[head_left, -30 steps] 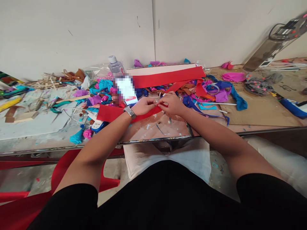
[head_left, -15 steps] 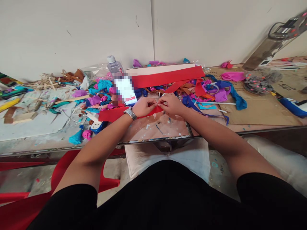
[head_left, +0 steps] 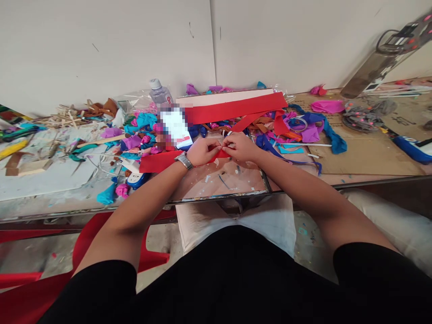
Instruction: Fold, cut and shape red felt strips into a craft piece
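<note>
A red strip [head_left: 158, 163], perhaps crepe paper or cloth, runs along the near side of the table under my hands. My left hand [head_left: 201, 152], with a metal watch on its wrist, pinches the strip near its right end. Fingertips nearly touching the left ones, my right hand [head_left: 240, 146] is closed on the same strip. The exact fold between the fingers is hidden. Just beyond my left hand a phone [head_left: 179, 128] with a lit screen leans, partly blurred out. Behind both hands lies a wider red sheet [head_left: 236, 108].
A clear bottle [head_left: 161, 93] stands behind the phone. Crumpled coloured scraps [head_left: 145, 121] spread around the hands. A blue-and-white power strip [head_left: 137, 180] sits near the front edge. At right are cardboard [head_left: 364, 157], a tape ring [head_left: 299, 124] and a blue-and-white object [head_left: 413, 149].
Both hands stay in nearly the same place, still pinching the red strip, with only slight finger movement. The view has shifted very slightly.
</note>
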`<action>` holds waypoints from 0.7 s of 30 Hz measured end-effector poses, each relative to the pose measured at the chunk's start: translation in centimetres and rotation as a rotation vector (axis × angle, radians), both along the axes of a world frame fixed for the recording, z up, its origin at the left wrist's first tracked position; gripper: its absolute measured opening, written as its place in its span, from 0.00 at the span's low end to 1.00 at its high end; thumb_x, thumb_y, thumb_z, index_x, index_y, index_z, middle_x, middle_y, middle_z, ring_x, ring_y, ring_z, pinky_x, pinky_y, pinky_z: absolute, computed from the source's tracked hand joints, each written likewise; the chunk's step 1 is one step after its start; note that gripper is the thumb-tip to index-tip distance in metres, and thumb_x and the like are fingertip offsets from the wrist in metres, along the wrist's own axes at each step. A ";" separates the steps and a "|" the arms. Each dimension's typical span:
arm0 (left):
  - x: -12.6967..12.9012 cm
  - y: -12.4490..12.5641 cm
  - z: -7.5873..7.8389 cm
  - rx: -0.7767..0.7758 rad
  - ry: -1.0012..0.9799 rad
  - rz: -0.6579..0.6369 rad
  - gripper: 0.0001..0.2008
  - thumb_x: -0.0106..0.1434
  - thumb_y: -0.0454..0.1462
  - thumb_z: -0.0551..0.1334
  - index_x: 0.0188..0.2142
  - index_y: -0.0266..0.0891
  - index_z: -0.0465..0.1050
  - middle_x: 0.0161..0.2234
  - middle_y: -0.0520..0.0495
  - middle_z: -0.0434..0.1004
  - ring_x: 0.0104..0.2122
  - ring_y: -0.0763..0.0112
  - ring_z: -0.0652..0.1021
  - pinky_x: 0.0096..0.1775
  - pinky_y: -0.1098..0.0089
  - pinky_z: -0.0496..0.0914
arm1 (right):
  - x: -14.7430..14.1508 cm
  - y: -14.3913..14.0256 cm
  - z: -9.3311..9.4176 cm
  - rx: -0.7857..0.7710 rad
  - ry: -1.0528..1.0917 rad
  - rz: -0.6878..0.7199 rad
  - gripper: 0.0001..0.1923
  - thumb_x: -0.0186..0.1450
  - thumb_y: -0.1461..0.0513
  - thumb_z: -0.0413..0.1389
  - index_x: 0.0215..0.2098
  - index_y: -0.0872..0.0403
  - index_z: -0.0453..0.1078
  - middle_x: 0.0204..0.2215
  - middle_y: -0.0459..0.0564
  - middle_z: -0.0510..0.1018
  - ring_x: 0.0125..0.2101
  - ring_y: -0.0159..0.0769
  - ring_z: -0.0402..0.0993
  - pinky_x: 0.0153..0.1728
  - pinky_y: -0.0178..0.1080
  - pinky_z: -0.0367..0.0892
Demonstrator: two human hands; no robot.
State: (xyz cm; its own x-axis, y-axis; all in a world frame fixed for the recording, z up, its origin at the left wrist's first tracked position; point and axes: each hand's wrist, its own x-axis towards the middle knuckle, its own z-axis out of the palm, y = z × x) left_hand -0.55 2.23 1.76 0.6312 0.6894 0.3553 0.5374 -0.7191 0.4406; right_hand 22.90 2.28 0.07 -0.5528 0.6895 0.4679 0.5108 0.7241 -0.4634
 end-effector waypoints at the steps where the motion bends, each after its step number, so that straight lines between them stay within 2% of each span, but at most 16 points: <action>1: 0.0 0.1 -0.1 0.006 0.006 0.002 0.16 0.72 0.44 0.59 0.37 0.38 0.81 0.29 0.49 0.81 0.28 0.69 0.73 0.35 0.66 0.63 | 0.0 0.0 0.0 0.002 0.001 0.001 0.11 0.69 0.55 0.58 0.35 0.53 0.76 0.32 0.52 0.83 0.37 0.43 0.74 0.43 0.42 0.62; 7: -0.1 0.2 -0.3 0.064 0.047 -0.055 0.13 0.72 0.41 0.59 0.40 0.40 0.82 0.35 0.46 0.86 0.33 0.65 0.79 0.38 0.66 0.66 | -0.2 -0.1 0.1 0.013 -0.065 -0.031 0.09 0.67 0.58 0.56 0.32 0.53 0.74 0.29 0.51 0.80 0.35 0.43 0.72 0.42 0.43 0.59; 12: 0.1 0.1 -0.2 0.086 0.061 -0.070 0.11 0.70 0.39 0.59 0.39 0.40 0.81 0.35 0.46 0.85 0.33 0.65 0.78 0.39 0.66 0.66 | -0.4 -0.3 0.2 0.012 -0.078 -0.054 0.08 0.65 0.59 0.56 0.31 0.53 0.74 0.27 0.51 0.79 0.33 0.42 0.70 0.39 0.42 0.58; 21: 0.0 0.0 -0.1 -0.007 0.063 -0.044 0.13 0.69 0.42 0.59 0.38 0.39 0.81 0.33 0.46 0.84 0.30 0.67 0.76 0.37 0.65 0.64 | -0.1 -0.3 0.1 0.067 -0.069 -0.059 0.09 0.66 0.58 0.57 0.33 0.52 0.77 0.32 0.52 0.83 0.40 0.47 0.75 0.46 0.46 0.60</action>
State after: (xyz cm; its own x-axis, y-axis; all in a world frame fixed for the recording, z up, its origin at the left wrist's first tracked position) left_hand -0.52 2.22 1.65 0.6821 0.6627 0.3092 0.5321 -0.7398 0.4118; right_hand 22.83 1.95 0.17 -0.5443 0.6906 0.4762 0.5827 0.7196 -0.3776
